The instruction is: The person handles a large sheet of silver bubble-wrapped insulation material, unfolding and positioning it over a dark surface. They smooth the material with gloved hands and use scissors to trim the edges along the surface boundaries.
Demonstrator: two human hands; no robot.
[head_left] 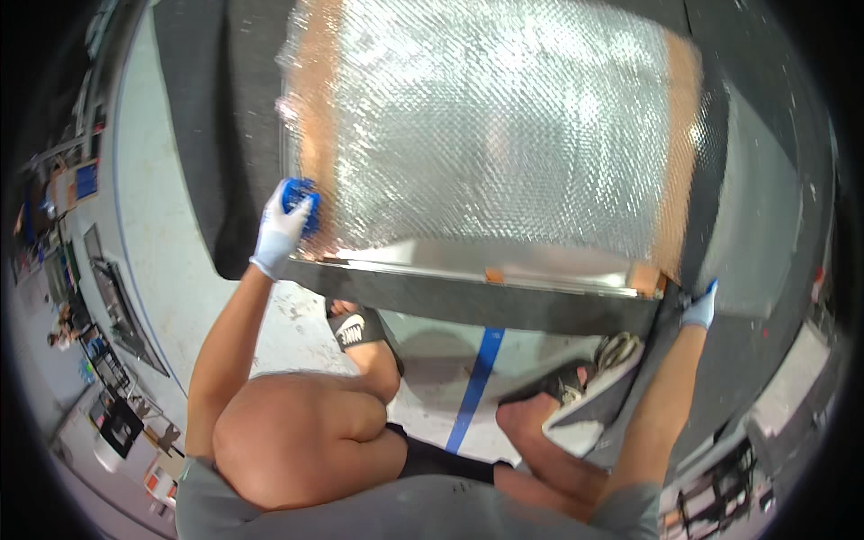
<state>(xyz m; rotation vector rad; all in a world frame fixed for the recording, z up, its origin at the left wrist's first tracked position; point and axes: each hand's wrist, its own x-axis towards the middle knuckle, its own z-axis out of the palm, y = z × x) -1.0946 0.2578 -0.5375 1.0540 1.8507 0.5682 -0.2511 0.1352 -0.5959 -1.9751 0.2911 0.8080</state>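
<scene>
A large flat rectangular panel (pixel 495 144) wrapped in clear bubble wrap lies before me, with brown strips along its left and right sides. Its near edge shows a shiny rim and small brown patches. My left hand (pixel 286 220), in a white glove with blue coating, is closed at the panel's near left corner, over the brown strip. Beyond the near right corner is my right hand (pixel 699 308), gloved the same way, low beside the dark covered surface. Its fingers are mostly hidden and slightly blurred, so their grip does not show.
Dark grey covering (pixel 486 301) lies under the panel and reaches out on both sides. A translucent sheet (pixel 756 207) lies at the right. My sandalled feet stand below, with blue floor tape (pixel 477 387) between them. Shelves and clutter (pixel 99 342) line the far left.
</scene>
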